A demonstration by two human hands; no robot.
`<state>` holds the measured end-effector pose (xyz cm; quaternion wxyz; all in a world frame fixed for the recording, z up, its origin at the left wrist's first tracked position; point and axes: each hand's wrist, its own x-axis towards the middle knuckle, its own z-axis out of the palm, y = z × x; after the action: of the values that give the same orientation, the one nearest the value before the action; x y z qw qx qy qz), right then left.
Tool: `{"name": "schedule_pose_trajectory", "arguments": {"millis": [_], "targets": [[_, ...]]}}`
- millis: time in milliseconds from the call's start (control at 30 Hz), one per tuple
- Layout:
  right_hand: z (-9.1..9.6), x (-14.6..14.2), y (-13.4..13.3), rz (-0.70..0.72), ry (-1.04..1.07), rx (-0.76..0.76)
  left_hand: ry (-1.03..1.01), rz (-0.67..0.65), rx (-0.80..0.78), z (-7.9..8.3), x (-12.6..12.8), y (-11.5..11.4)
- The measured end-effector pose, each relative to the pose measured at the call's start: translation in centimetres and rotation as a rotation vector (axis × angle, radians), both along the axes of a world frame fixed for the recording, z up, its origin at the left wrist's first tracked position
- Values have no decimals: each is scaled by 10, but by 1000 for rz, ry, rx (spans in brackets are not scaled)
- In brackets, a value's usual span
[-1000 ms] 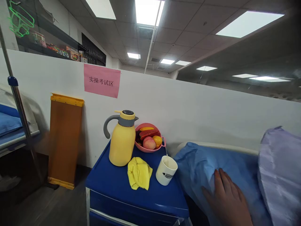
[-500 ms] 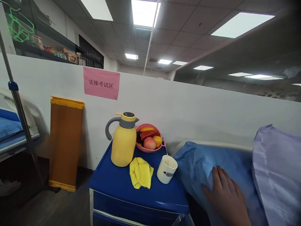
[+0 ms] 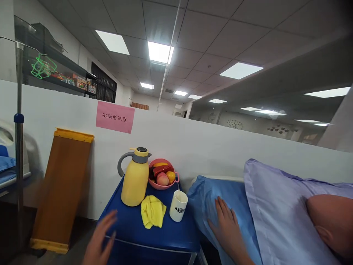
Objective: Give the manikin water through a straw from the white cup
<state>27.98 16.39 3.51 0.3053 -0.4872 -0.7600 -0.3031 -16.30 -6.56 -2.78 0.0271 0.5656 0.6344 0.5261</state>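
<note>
My right hand (image 3: pixel 227 224) lies with fingers spread on the blue bedding (image 3: pixel 209 191). My left hand (image 3: pixel 100 239), a little blurred, hovers at the front left edge of the blue bedside cabinet (image 3: pixel 132 230), fingers apart and holding nothing. On the cabinet top are a yellow vacuum jug (image 3: pixel 135 184) with a grey handle, a crumpled yellow cloth (image 3: pixel 153 212) and a white mug (image 3: pixel 178 207) with a stick-like item in it. Behind them sits a pink bowl (image 3: pixel 158 187) of fruit, including a peach (image 3: pixel 162 179).
A manikin's head (image 3: pixel 332 222) rests on a lilac pillow (image 3: pixel 264 198) at the right. A brown board (image 3: pixel 62 187) with yellow ends leans on the white partition (image 3: pixel 215 147). A metal drip stand (image 3: pixel 19 154) rises at the left, before another bed (image 3: pixel 11 173).
My left hand has come into view at the lower left. My view has turned right and up, bringing in the manikin's head. My right hand still lies on the blue bedding.
</note>
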Motion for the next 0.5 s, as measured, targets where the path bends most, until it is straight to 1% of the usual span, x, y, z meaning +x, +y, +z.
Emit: {"name": "schedule_pose_trajectory", "arguments": {"millis": [33, 67, 100, 133, 167, 200, 233, 267, 333, 400, 500], "targets": [[-1, -4, 1, 25, 18, -1, -60, 67, 88, 31, -9, 12], [-2, -9, 2, 46, 41, -2, -118, 123, 138, 63, -17, 26], [-3, -15, 2, 65, 67, -7, -166, 153, 169, 94, -26, 39], [-3, -21, 3, 85, 94, -23, -211, 173, 165, 122, -34, 53], [-4, -28, 4, 110, 128, -47, -249, 211, 151, 146, -41, 67], [-5, -36, 6, 144, 172, -81, -250, 240, 144, 166, -47, 80], [-7, -43, 9, 189, 232, -127, -209, 238, 136, 181, -53, 92], [-11, -51, 12, 239, 309, -189, -173, 211, 115, 192, -57, 103], [-23, -66, 19, 341, 513, -339, -126, 177, 72, 205, -61, 123], [-37, -81, 27, 424, 744, -465, -115, 180, 45, 210, -61, 138], [-55, -101, 36, 538, 1003, -553, -103, 200, 25, 213, -60, 155]]}}
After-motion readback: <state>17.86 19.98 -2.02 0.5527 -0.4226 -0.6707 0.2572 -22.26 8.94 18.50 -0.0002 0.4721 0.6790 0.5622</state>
